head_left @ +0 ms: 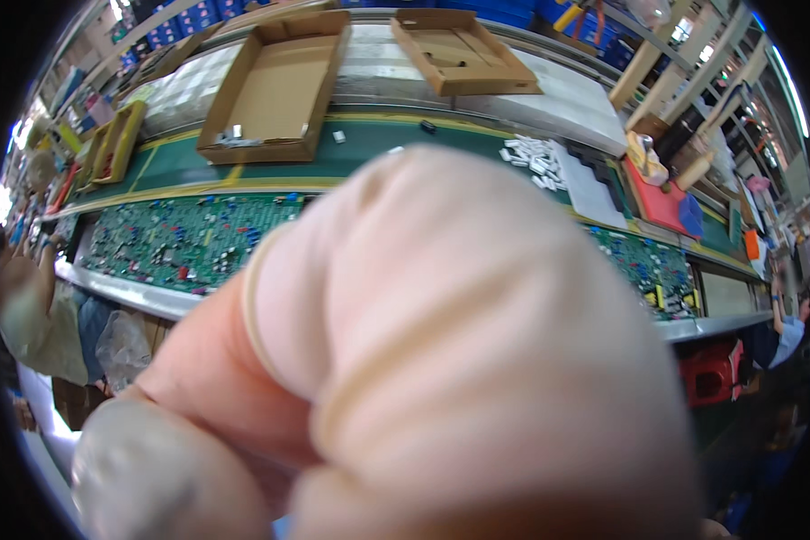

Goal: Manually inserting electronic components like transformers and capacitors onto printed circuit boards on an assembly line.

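Note:
A hand, which looks like my left hand since its bare skin leads in from the lower left, is held right up against the camera and fills the lower middle of the picture. Pale rubber finger cots cover its bent fingers, and one rolled rim shows on the big finger. Another covered fingertip sits blurred at the lower left. Whether the fingers hold anything is hidden. Behind the hand runs a work line with green circuit boards. My right hand is not visible.
Two open cardboard trays lie on the far belt, with a pile of small white parts to their right. More circuit boards lie at right. Other people sit at the left and right edges.

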{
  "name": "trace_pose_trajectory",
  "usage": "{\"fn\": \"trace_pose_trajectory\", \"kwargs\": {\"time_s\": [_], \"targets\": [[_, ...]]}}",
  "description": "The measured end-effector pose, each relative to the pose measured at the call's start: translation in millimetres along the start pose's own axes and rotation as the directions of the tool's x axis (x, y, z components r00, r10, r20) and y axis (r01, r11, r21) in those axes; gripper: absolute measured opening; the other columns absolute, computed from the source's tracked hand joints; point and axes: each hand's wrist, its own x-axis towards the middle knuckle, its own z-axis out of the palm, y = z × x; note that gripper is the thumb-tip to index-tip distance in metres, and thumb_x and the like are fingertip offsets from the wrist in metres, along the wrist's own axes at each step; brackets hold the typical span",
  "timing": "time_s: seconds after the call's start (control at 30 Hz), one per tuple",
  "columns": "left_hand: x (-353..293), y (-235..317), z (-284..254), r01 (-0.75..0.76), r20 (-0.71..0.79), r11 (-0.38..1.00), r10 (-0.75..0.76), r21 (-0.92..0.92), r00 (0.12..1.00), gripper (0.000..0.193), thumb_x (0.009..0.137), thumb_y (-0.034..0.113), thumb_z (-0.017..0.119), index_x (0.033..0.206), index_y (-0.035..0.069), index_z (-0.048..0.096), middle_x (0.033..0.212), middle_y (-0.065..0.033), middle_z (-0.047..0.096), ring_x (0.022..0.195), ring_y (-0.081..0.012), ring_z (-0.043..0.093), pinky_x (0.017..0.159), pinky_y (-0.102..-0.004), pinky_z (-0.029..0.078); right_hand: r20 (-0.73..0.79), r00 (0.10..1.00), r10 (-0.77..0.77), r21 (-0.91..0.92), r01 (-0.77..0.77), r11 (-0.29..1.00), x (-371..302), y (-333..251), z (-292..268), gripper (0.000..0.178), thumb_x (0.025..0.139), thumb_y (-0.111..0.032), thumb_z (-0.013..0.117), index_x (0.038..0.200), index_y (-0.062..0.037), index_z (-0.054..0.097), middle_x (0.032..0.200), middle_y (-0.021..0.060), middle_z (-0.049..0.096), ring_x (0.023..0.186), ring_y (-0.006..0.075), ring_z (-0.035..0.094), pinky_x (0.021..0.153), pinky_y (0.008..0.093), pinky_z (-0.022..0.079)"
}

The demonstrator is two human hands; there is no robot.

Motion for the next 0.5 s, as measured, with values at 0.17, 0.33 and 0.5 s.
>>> {"fn": "trace_pose_trajectory", "kwargs": {"time_s": [0.17,0.33,0.5], "targets": [[-6,-1,19,0.084,-0.02,0.989,-0.087,-0.123,0.996,0.021,0.099,0.016,0.042,0.089,0.005,0.056,0.072,-0.006,0.06,0.06,-0.0144,0.058,0.086,-0.0295,0.04,-0.018,0.999,0.036,-0.076,-0.038,0.996,-3,22,3,0.019,0.079,-0.012,0.054,0.098,-0.007,0.058,0.082,0.0041,0.056,0.061,0.019,0.062,0.045,0.0322,0.048],[18,0,14,0.228,0.104,0.944,-0.209,-0.238,0.972,0.02,0.1,0.013,0.041,0.086,0.006,0.054,0.068,-0.0044,0.059,0.055,-0.013,0.058,0.089,-0.0287,0.037,0.05,0.997,0.058,-0.029,-0.056,0.998,-1,21,6,0.025,0.08,-0.012,0.053,0.104,-0.0056,0.057,0.085,0.0044,0.057,0.063,0.0187,0.062,0.046,0.0325,0.047],[-39,38,29,0.111,-0.086,0.965,-0.135,-0.237,0.987,0.021,0.1,0.013,0.041,0.084,0.007,0.053,0.065,-0.0035,0.059,0.053,-0.0123,0.057,0.09,-0.0282,0.036,0.074,0.997,-0.003,-0.025,0.004,1.0,10,5,-4,0.028,0.08,-0.01,0.055,0.108,-0.0064,0.057,0.087,0.0039,0.057,0.068,0.0178,0.063,0.05,0.033,0.049]]}}
